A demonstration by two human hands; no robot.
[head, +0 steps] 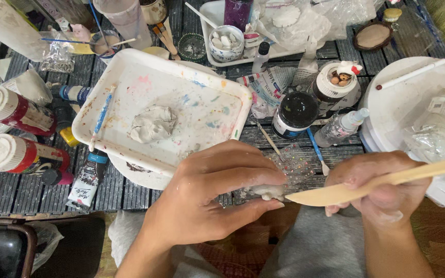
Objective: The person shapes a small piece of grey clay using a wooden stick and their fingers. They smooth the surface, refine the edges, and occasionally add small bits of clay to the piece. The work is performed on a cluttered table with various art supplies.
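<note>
Small pale grey clay piece (268, 192) pinched between thumb and fingertips of left hand (207, 201), held over the lap just below the table edge. Right hand (382, 193) closed around flat tan wooden modelling tool (366, 184), blade tip just beside the clay. Larger grey clay lump (152, 124) lies in paint-stained white plastic tray (130, 72) on slatted grey table (27, 188).

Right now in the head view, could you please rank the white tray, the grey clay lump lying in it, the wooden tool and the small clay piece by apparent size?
1. white tray
2. wooden tool, nearer the camera, so unsure
3. grey clay lump
4. small clay piece, partly hidden by the left hand
</note>
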